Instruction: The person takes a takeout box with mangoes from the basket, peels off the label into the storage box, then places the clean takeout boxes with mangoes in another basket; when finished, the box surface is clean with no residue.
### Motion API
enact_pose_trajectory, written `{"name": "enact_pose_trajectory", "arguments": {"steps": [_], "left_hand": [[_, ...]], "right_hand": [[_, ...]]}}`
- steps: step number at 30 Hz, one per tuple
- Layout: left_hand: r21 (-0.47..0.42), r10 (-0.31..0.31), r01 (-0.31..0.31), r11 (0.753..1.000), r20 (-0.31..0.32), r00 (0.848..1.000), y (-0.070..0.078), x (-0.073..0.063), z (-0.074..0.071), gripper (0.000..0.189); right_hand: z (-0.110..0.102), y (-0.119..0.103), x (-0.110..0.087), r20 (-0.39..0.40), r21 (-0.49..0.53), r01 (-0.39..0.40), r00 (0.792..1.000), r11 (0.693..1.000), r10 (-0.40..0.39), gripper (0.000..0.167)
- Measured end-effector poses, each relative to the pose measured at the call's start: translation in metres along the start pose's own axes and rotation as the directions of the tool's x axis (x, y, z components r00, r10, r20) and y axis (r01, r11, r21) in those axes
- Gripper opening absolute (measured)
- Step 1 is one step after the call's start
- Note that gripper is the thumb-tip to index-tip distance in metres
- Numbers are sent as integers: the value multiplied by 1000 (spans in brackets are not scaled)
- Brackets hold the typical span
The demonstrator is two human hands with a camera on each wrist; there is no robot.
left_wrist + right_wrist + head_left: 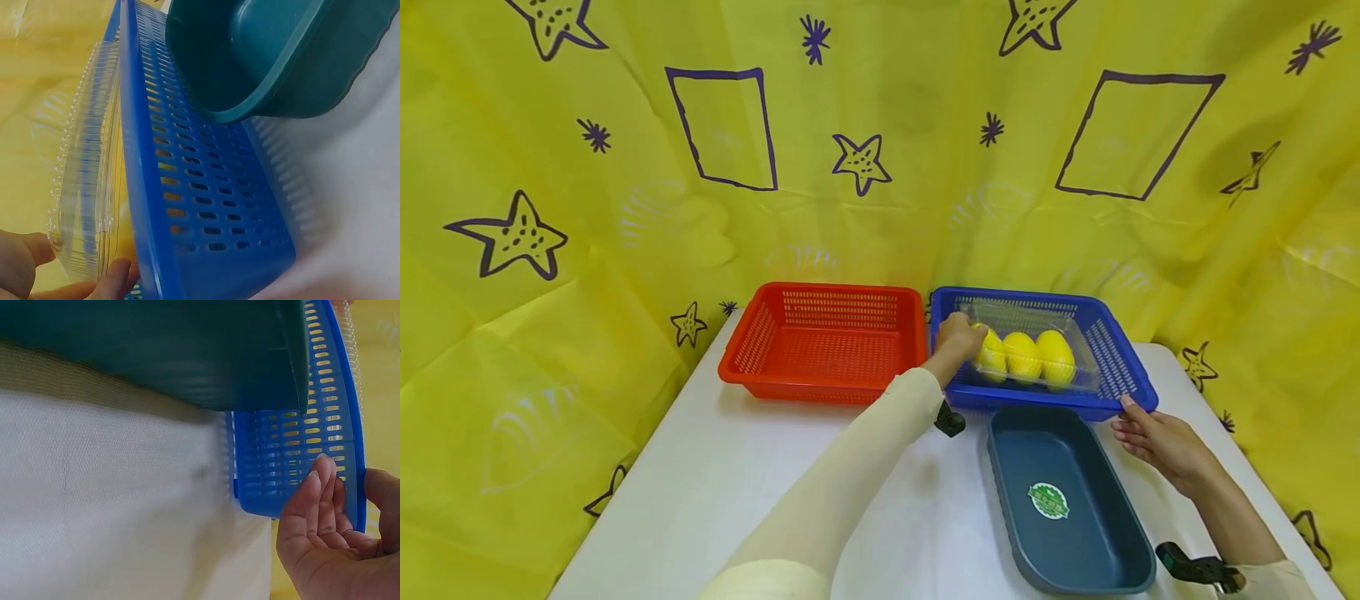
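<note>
In the head view, my left hand (961, 336) grips the left end of a clear plastic container (1084, 358) holding three yellow fruits (1022, 357). The container sits within the blue basket (1122, 350). The left wrist view shows the thumb and fingers around the end of the ribbed clear plastic (90, 169), beside the basket wall (187, 162). At the basket's front right corner, my right hand (1165, 446) pinches the rim, its thumb over the edge and its fingers against the outer wall, as the right wrist view (337, 544) shows.
A red basket (827, 387) with nothing in it stands left of the blue one. In front of the blue basket lies a dark teal tray (1075, 533) with a green and white sticker. The white table (700, 483) borders a yellow patterned curtain (910, 225).
</note>
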State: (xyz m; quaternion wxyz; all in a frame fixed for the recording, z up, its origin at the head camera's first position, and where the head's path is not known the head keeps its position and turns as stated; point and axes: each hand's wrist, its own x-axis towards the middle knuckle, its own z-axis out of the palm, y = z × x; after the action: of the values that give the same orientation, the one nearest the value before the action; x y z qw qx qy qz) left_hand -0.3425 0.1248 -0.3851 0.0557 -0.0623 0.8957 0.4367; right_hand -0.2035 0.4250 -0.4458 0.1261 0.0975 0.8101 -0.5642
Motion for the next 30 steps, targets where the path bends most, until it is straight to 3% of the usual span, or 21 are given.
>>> {"name": "enact_pose_trajectory", "arguments": {"steps": [11,24,30], "left_hand": [[52,4,-5,999,26,1000,-4,2,5,33],[139,-42,30,990,80,996,-5,3,11,38],[126,-60,49,991,84,995,-4,0,9,41]], "right_hand": [[3,-3,2,12,11,-13,1000,1000,13,62],[3,-4,2,3,-9,-1,1000,1000,1,66],[4,-6,2,7,1,-5,1000,1000,5,65]]}}
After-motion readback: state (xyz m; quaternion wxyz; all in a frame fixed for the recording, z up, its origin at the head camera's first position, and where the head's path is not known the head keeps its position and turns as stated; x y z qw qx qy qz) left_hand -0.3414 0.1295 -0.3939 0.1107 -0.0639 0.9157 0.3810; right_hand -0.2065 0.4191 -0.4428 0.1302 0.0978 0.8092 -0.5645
